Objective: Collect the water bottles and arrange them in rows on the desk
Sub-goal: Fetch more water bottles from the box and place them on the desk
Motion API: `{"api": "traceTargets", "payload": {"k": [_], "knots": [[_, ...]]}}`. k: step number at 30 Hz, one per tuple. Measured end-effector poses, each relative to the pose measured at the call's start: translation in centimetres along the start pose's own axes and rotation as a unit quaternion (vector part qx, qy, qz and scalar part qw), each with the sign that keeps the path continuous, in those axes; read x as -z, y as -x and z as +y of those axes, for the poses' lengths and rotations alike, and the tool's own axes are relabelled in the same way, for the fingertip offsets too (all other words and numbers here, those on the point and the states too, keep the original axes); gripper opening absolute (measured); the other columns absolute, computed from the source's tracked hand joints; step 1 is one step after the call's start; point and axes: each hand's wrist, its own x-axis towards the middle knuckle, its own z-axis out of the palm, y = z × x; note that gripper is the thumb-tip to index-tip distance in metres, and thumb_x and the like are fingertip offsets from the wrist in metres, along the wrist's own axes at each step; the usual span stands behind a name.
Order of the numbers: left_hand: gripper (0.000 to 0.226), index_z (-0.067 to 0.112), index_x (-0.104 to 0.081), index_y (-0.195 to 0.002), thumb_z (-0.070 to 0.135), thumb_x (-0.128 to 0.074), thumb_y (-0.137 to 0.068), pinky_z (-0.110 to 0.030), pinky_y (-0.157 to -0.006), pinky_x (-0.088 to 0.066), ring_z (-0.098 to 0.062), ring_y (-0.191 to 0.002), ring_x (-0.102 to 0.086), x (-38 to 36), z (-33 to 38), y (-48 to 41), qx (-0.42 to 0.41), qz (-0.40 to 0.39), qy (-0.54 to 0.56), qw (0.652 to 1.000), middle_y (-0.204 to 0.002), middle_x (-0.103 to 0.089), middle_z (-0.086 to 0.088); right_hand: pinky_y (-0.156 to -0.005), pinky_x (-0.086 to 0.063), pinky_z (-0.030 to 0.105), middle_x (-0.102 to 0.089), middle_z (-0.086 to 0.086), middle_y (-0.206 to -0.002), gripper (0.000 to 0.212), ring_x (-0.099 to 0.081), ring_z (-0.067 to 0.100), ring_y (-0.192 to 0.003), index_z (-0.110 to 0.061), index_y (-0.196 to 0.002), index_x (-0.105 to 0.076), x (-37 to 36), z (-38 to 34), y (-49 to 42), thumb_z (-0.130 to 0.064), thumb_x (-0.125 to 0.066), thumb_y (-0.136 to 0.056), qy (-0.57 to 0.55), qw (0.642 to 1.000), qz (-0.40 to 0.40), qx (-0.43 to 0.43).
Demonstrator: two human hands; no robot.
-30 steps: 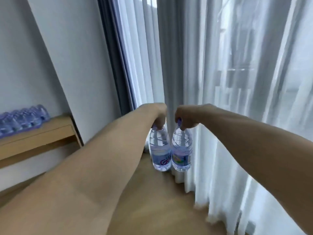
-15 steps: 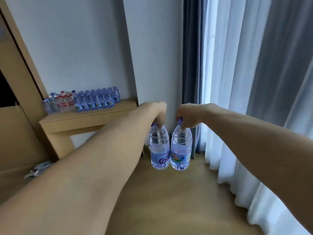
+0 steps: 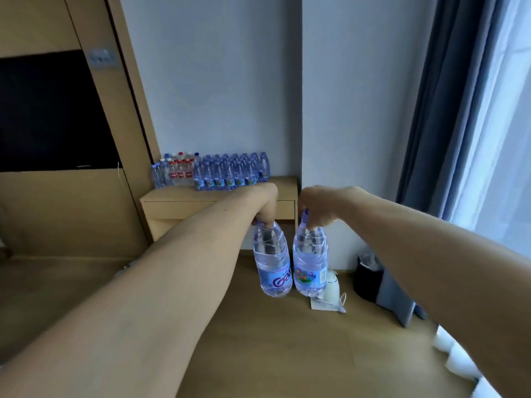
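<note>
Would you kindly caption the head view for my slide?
Left hand holds the left bottle and right hand the right bottle by their necks, facing a desk lined with bottle rows.

left bottle point(image 3: 273, 265), right bottle point(image 3: 310, 268): clear, upright, midair | bottle rows point(image 3: 230, 173): on desk point(image 3: 184, 207)

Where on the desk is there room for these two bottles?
The desk is bare along its front, before the bottle rows, and at its right end beside the wall corner. Its back left is crowded.
</note>
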Motion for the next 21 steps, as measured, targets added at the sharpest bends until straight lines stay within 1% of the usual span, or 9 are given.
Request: {"api": "traceTargets", "payload": {"k": [2, 4, 7, 11, 14, 16, 18, 21], "knots": [[0.019, 0.001, -0.071, -0.096, 0.01, -0.073, -0.08, -0.028, -0.058, -0.046, -0.022, -0.064, -0.055, 0.1, -1.6, -3.0, 0.01, 0.0, -0.003, 1.0, -0.079, -0.066, -0.01, -0.084, -0.052, 0.031, -0.065, 0.006, -0.109, 0.032, -0.062, 0.023, -0.098, -0.01, -0.116, -0.065, 0.1, 0.0, -3.5, -0.018, -0.068, -0.085, -0.009, 1.0, 0.002, 0.018], [0.014, 0.001, -0.069, -0.091, 0.009, -0.072, -0.08, -0.028, -0.057, -0.045, -0.022, -0.062, -0.053, 0.1, -3.4, -6.0, 0.02, -0.005, -0.01, 1.0, -0.075, -0.064, -0.011, -0.084, -0.054, 0.033, -0.065, 0.004, -0.107, 0.031, -0.062, 0.023, -0.095, -0.01, -0.115, -0.067, 0.1, -0.3, -7.0, -0.018, -0.068, -0.085, -0.007, 0.999, 0.006, 0.038], [0.016, 0.0, -0.069, -0.094, 0.011, -0.071, -0.082, -0.029, -0.057, -0.046, -0.022, -0.061, -0.053, 0.2, -6.5, -10.9, 0.027, -0.016, -0.013, 0.999, -0.075, -0.064, -0.011, -0.084, -0.054, 0.032, -0.065, 0.003, -0.108, 0.031, -0.06, 0.021, -0.091, -0.012, -0.116, -0.067, -0.2, -0.8, -12.7, -0.018, -0.067, -0.085, -0.002, 0.999, 0.003, 0.052], [0.013, 0.003, -0.068, -0.091, 0.012, -0.071, -0.083, -0.028, -0.056, -0.046, -0.021, -0.058, -0.052, 1.0, -10.8, -18.1, 0.019, -0.012, -0.014, 1.0, -0.073, -0.063, -0.01, -0.085, -0.054, 0.032, -0.064, 0.001, -0.11, 0.033, -0.058, 0.019, -0.088, -0.015, -0.117, -0.066, 0.1, -1.5, -20.4, -0.018, -0.067, -0.085, 0.0, 0.999, -0.005, 0.052], [0.011, 0.006, -0.065, -0.082, 0.015, -0.071, -0.083, -0.029, -0.059, -0.047, -0.022, -0.06, -0.054, 2.2, -13.9, -23.1, 0.012, -0.007, -0.02, 1.0, -0.072, -0.063, -0.008, -0.083, -0.051, 0.029, -0.062, 0.001, -0.115, 0.035, -0.054, 0.017, -0.088, -0.016, -0.12, -0.064, 0.7, -1.9, -25.9, -0.018, -0.066, -0.086, -0.003, 0.999, -0.01, 0.046], [0.014, 0.008, -0.061, -0.077, 0.015, -0.072, -0.083, -0.029, -0.06, -0.047, -0.022, -0.062, -0.055, 3.1, -15.6, -26.5, 0.003, -0.001, -0.026, 1.0, -0.069, -0.06, -0.007, -0.083, -0.051, 0.029, -0.062, 0.002, -0.115, 0.035, -0.055, 0.018, -0.09, -0.015, -0.121, -0.063, 0.9, -1.8, -29.5, -0.018, -0.066, -0.086, -0.014, 0.999, -0.005, 0.037], [0.016, 0.009, -0.06, -0.075, 0.015, -0.071, -0.084, -0.029, -0.059, -0.045, -0.022, -0.063, -0.053, 3.5, -16.8, -29.6, -0.006, -0.001, -0.03, 1.0, -0.068, -0.057, -0.007, -0.083, -0.053, 0.03, -0.063, 0.003, -0.114, 0.036, -0.058, 0.019, -0.092, -0.014, -0.122, -0.064, 0.9, -1.5, -32.6, -0.019, -0.066, -0.086, -0.022, 0.999, -0.003, 0.025], [0.019, 0.009, -0.057, -0.072, 0.014, -0.071, -0.084, -0.028, -0.057, -0.043, -0.022, -0.064, -0.051, 3.9, -18.3, -34.2, -0.007, -0.002, -0.03, 1.0, -0.067, -0.053, -0.007, -0.081, -0.051, 0.027, -0.062, 0.004, -0.115, 0.037, -0.058, 0.019, -0.092, -0.013, -0.122, -0.063, 1.0, -0.6, -37.7, -0.019, -0.068, -0.086, -0.035, 0.999, -0.005, 0.017]]}}
